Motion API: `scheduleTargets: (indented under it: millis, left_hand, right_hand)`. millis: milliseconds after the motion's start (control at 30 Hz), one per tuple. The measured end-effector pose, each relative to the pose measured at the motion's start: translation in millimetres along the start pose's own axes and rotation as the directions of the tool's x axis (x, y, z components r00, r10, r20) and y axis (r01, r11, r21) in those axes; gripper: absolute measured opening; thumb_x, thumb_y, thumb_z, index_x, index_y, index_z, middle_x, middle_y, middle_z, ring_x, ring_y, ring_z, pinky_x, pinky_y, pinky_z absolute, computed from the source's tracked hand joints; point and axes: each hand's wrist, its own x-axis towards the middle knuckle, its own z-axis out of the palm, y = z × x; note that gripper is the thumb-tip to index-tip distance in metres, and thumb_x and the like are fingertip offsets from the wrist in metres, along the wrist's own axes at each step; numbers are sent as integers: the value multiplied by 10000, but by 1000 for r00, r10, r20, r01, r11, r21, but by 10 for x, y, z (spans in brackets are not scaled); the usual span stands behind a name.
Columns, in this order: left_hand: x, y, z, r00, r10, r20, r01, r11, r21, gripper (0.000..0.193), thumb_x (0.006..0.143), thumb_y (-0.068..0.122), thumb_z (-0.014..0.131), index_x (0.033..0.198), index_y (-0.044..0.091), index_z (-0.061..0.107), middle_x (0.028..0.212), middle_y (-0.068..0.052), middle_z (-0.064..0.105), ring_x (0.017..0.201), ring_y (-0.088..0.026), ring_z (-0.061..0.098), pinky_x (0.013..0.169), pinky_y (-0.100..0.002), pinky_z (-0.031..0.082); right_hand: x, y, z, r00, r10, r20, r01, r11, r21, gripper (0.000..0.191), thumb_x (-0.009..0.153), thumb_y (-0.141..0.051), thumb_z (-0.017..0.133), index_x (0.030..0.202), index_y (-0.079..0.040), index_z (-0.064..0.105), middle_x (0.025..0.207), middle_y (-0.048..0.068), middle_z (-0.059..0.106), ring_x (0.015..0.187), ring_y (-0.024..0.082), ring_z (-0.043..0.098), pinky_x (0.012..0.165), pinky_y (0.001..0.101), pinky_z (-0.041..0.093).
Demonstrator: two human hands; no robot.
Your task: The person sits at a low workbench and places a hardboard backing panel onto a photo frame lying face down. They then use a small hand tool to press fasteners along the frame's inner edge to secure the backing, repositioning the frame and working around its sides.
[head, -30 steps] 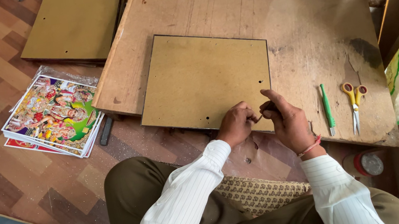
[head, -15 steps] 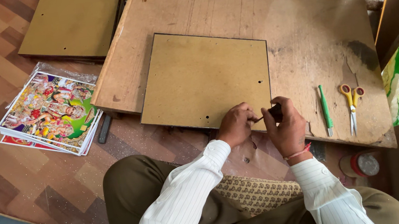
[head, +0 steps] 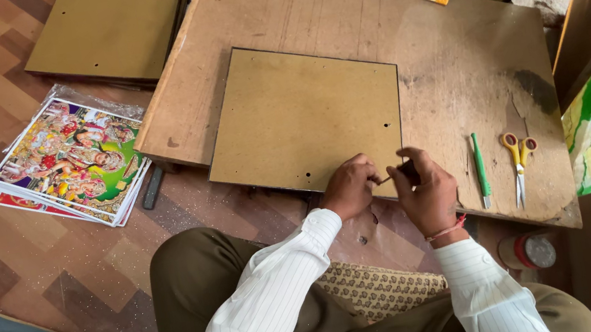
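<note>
A square tan hardboard panel (head: 303, 114) lies on a low wooden work board (head: 451, 57), its near edge toward me. My left hand (head: 349, 187) and my right hand (head: 424, 190) meet at that near edge, close to its right corner. Both pinch a small thin object between their fingertips; it is too small to identify. Small holes dot the panel near its edges.
A green pen (head: 480, 169) and yellow-handled scissors (head: 519, 164) lie on the board right of my hands. A stack of colourful prints (head: 69, 165) rests on the floor at left, another tan panel (head: 107, 30) beyond it. A small jar (head: 528, 251) stands by my right knee.
My hands stayed at the panel's near edge with only slight finger shifts. The view drifted a little; nothing else moved.
</note>
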Motion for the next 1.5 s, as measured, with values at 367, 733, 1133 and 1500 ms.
scheduleTargets:
  millis: [367, 733, 1133, 1500]
  left_hand:
    - [31, -28, 52, 1000, -14, -10, 14, 1000, -19, 150, 816, -80, 631, 821, 42, 719, 988, -80, 693, 977, -274, 697, 868, -398, 558]
    - [23, 215, -141, 1000, 22, 13, -22, 1000, -8, 121, 819, 82, 687, 917, 86, 758, 974, -101, 729, 935, -300, 701, 817, -421, 556]
    - [150, 305, -151, 990, -18, 142, -9, 983, 186, 220, 944, 331, 666, 935, 133, 760, 880, -123, 748, 826, -342, 716, 761, -493, 543]
    - [178, 293, -159, 985, -20, 171, -19, 974, 224, 179, 939, 249, 631, 1043, 185, 761, 859, -138, 743, 814, -368, 701, 734, -523, 534]
  right_hand:
    - [22, -66, -90, 983, -163, 86, 170, 982, -86, 539, 941, -69, 701, 1458, -60, 549, 1043, 167, 722, 894, 305, 713, 737, 390, 561]
    - [109, 4, -33, 998, 29, 53, -26, 998, -55, 402, 923, -96, 733, 1313, -129, 639, 844, 121, 732, 747, 293, 722, 694, 391, 573]
    - [199, -83, -217, 975, -31, 219, 2, 991, 133, 443, 950, 4, 616, 1384, -83, 622, 986, 119, 770, 874, 225, 768, 772, 333, 597]
    - [211, -65, -65, 996, -31, 82, 16, 985, 170, 316, 918, -47, 696, 1224, 3, 635, 1031, 160, 737, 862, 232, 760, 732, 309, 601]
